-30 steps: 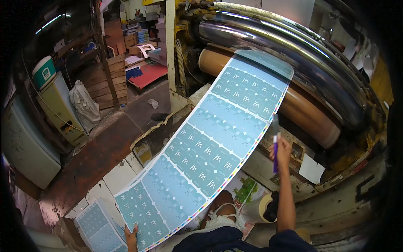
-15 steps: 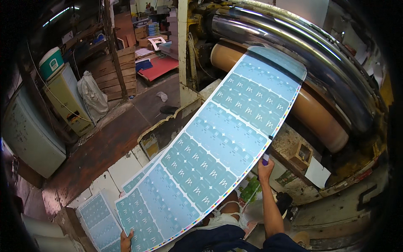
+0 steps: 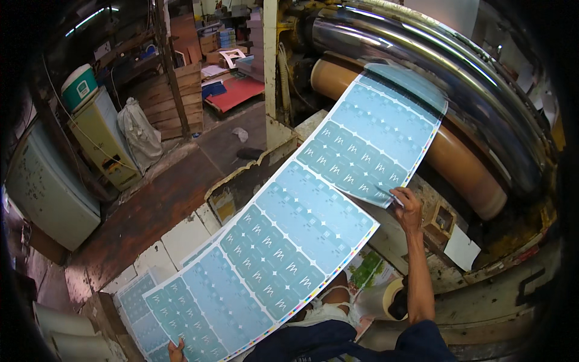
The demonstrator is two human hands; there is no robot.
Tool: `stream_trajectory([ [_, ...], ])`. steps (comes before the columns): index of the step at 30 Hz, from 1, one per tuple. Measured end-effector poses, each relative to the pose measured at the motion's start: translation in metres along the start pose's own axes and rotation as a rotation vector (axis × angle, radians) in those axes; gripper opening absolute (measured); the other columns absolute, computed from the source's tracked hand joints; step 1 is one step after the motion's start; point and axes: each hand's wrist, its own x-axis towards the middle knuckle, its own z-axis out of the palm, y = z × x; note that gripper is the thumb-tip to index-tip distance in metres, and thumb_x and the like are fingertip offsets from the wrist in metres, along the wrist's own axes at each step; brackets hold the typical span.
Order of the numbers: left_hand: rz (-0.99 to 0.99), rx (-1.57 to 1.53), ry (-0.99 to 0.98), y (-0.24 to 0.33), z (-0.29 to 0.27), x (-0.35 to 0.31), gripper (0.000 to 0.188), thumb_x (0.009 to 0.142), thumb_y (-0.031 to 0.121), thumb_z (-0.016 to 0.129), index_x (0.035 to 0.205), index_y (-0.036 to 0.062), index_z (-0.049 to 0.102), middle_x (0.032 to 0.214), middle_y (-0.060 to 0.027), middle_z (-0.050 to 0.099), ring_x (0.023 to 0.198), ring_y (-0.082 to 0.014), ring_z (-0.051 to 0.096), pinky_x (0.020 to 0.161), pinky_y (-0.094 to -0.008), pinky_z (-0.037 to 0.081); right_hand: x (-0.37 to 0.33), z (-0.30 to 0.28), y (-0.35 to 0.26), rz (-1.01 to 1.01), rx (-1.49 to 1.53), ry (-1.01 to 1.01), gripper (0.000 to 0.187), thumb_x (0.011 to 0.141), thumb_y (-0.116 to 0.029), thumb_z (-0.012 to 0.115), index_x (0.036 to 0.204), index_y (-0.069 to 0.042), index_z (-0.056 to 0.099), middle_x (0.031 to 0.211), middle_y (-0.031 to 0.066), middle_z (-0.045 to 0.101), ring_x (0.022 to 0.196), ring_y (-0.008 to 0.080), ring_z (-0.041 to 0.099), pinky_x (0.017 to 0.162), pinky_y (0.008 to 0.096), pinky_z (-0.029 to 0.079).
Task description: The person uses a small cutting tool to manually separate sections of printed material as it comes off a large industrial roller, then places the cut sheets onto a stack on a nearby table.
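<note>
A long blue-green printed sheet (image 3: 265,256) slants up from the lower left, with a coloured strip along its right edge. My left hand (image 3: 176,351) grips its near lower corner, fingers partly cut off by the frame. A second printed sheet (image 3: 368,139) hangs off the roller (image 3: 464,169). A gap parts the two sheets on the right; whether they still join at the left I cannot tell. My right hand (image 3: 408,210) pinches the loose lower right corner of the hanging sheet. Whether a tool is also in that hand is hidden.
Large shiny metal cylinders (image 3: 386,51) curve above the brown roller. A small wooden box (image 3: 439,221) and a white paper (image 3: 462,248) lie on the machine ledge at right. More printed sheets (image 3: 139,308) lie at lower left. A white post (image 3: 271,66) stands beside the machine.
The long sheet has parted along a cross line, and its lower piece has shifted down and left. My right hand has risen to the hanging corner; the purple-handled tool no longer shows.
</note>
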Motion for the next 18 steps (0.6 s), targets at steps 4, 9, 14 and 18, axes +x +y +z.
stream_trajectory([
  [4, 0.065, 0.039, 0.05, 0.0, -0.039, 0.015, 0.04, 0.092, 0.008, 0.061, 0.13, 0.0021, 0.05, 0.113, -0.007, 0.062, 0.1, -0.0192, 0.058, 0.089, -0.035, 0.047, 0.024, 0.011, -0.002, 0.17, 0.16, -0.006, 0.036, 0.07, 0.01, 0.06, 0.1, -0.009, 0.07, 0.096, 0.0115, 0.068, 0.083, 0.0276, 0.068, 0.068, 0.0344, 0.053],
  [9, 0.087, 0.082, -0.001, 0.02, 0.033, 0.027, 0.035, 0.092, 0.007, 0.062, 0.125, -0.0002, 0.053, 0.11, -0.0049, 0.061, 0.101, -0.017, 0.055, 0.091, -0.0309, 0.043, 0.015, -0.014, -0.01, 0.25, -0.063, -0.156, 0.04, 0.072, 0.008, 0.056, 0.104, -0.01, 0.071, 0.094, 0.0145, 0.069, 0.078, 0.0301, 0.067, 0.068, 0.0383, 0.052],
  [14, 0.153, 0.185, 0.122, 0.012, -0.021, 0.025, 0.035, 0.091, 0.004, 0.061, 0.125, -0.0003, 0.053, 0.11, -0.005, 0.061, 0.099, -0.0167, 0.055, 0.089, -0.0302, 0.043, 0.016, 0.02, -0.002, 0.239, 0.023, -0.221, 0.044, 0.069, 0.005, 0.055, 0.104, -0.014, 0.073, 0.092, 0.0197, 0.068, 0.076, 0.0344, 0.067, 0.07, 0.0417, 0.052],
  [18, 0.098, 0.229, 0.234, 0.009, 0.02, 0.028, 0.037, 0.091, 0.003, 0.061, 0.126, -0.0018, 0.053, 0.109, -0.0052, 0.062, 0.097, -0.0172, 0.056, 0.088, -0.0313, 0.044, -0.005, 0.016, -0.02, 0.385, 0.064, -0.416, 0.035, 0.074, 0.004, 0.058, 0.102, -0.011, 0.074, 0.094, 0.0194, 0.069, 0.081, 0.0327, 0.069, 0.074, 0.0366, 0.053],
])
